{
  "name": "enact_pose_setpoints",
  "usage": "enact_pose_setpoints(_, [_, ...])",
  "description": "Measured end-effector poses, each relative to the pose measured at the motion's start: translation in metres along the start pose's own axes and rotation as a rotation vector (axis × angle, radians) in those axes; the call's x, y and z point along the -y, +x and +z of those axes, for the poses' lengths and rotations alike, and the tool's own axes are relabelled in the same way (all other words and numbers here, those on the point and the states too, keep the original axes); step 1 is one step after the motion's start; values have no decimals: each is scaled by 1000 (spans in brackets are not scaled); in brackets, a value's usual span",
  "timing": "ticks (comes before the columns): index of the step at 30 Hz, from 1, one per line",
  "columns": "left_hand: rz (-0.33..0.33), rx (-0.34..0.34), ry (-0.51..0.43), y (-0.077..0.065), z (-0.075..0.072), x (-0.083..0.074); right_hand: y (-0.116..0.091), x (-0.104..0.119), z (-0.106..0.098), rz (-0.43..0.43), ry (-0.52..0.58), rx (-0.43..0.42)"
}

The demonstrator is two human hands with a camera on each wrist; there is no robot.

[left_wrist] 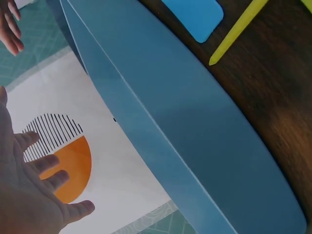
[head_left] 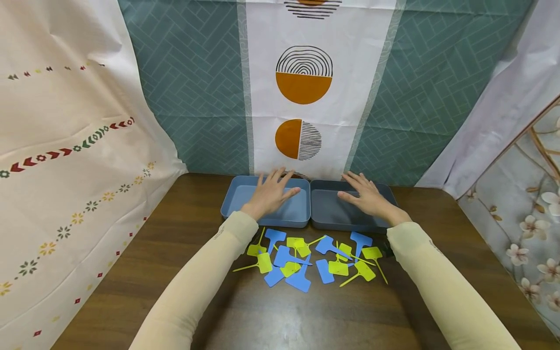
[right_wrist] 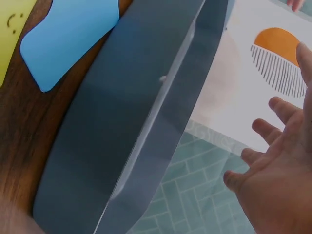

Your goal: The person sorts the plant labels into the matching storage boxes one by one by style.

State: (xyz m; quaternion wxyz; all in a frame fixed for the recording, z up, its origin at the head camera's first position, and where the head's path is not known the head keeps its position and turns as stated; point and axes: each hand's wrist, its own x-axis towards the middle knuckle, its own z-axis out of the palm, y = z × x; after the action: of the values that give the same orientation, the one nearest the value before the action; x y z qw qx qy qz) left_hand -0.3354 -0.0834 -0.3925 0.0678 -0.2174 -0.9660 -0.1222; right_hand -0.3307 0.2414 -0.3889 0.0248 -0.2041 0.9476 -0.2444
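Note:
My left hand (head_left: 269, 195) hovers over the light blue tray (head_left: 227, 206), its fingers spread and nothing in them. Over the dark grey tray (head_left: 321, 221) is my right hand (head_left: 366, 197), also spread and holding nothing. The two trays stand side by side. In front of them lies a loose pile of T-shaped plant labels, some blue (head_left: 299, 281), some yellow-green (head_left: 339, 268), several overlapping. The left wrist view shows the left hand (left_wrist: 34, 180) beyond the blue tray's wall (left_wrist: 161, 97). In the right wrist view the right hand (right_wrist: 280, 161) is apart from the grey tray's wall (right_wrist: 107, 97).
The trays and labels are on a brown wooden table (head_left: 280, 321). A patterned cloth (head_left: 197, 97) hangs right behind the trays. A cream embroidered cloth (head_left: 65, 184) borders the left side, and a floral cloth (head_left: 525, 243) the right.

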Motion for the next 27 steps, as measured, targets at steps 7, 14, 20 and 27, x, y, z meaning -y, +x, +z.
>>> enact_pose_setpoints(7, [14,-7,-50,-12,-3,9,-11,-9,0,-28,46,-46])
enact_pose_setpoints(14, [49,-5,-82,-21,-4,10,-24,-21,-5,-21,68,-56])
enact_pose_setpoints(20, [66,-1,-96,-33,-3,9,-33,-28,-9,-8,132,-50])
enact_pose_setpoints(27, [73,-15,-137,-46,0,8,-38,-39,-11,2,151,-30])
